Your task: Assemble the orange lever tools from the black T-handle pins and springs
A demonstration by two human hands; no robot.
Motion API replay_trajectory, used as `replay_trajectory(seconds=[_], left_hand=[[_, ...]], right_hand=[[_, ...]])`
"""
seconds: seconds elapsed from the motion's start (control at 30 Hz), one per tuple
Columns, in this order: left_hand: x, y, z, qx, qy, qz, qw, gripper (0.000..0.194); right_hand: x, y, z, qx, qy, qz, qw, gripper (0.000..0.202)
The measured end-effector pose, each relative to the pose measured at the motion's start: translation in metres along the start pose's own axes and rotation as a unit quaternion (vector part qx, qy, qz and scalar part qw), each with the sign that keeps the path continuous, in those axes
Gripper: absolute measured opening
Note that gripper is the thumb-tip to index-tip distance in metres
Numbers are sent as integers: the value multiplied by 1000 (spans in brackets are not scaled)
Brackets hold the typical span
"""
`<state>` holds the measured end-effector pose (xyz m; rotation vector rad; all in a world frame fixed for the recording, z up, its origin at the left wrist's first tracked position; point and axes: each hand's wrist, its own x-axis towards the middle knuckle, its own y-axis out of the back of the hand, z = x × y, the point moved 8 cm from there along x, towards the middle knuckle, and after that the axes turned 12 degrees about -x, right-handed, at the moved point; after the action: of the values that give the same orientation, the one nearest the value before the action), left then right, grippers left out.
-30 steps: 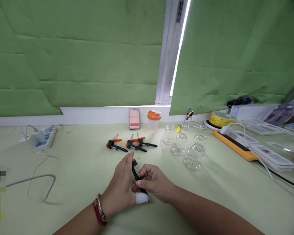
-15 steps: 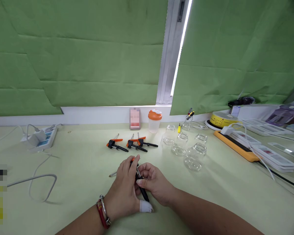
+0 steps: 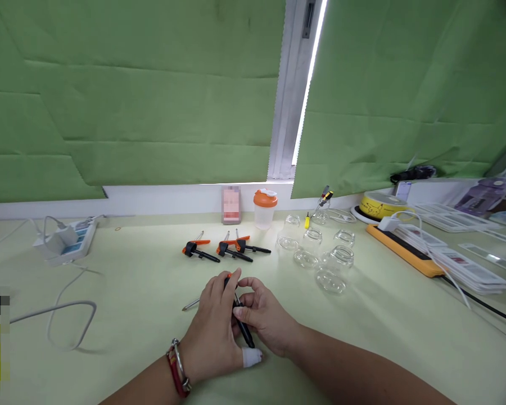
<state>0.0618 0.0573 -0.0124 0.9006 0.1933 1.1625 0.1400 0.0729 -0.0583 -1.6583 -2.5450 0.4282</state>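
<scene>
Low in the middle, my left hand (image 3: 217, 332) and my right hand (image 3: 263, 315) both grip a black tool (image 3: 244, 331) with an orange part at its top. White tape wraps my left thumb. The right thumb and fingers pinch the tool's middle. A thin metal rod (image 3: 191, 304) sticks out left of my left hand; its far end is hidden. Beyond my hands lie three similar black-and-orange tools: one at the left (image 3: 200, 251), one in the middle (image 3: 235, 251), one at the right (image 3: 253, 247).
Several upturned glass jars (image 3: 307, 248) stand right of the tools. An orange-lidded cup (image 3: 265, 209) and a pink-screened phone (image 3: 231, 205) are at the back. An orange power strip (image 3: 405, 253) lies at the right, a white one (image 3: 82, 242) at the left.
The metal rod reaches slightly further left from my left hand. Both hands keep their hold on the black tool, and the view has shifted slightly.
</scene>
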Motion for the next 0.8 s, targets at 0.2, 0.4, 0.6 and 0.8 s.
replay_trajectory(seconds=[0.2,0.4,0.6,0.8], left_hand=[[0,-3,-2,-17,2,-14,1000,128],[0,-5,-5,-18,6,-21,1000,133],[1,1,4,-18,-15,0,1000,125],[1,6,7,-48,-22,13,999,116]], right_hand=[[-2,-1,1,1,-5,-14,1000,71],[0,-1,3,-8,-7,-20,1000,70],[0,-2,2,-8,-7,-25,1000,72],[1,0,4,-29,-7,-34,999,71]])
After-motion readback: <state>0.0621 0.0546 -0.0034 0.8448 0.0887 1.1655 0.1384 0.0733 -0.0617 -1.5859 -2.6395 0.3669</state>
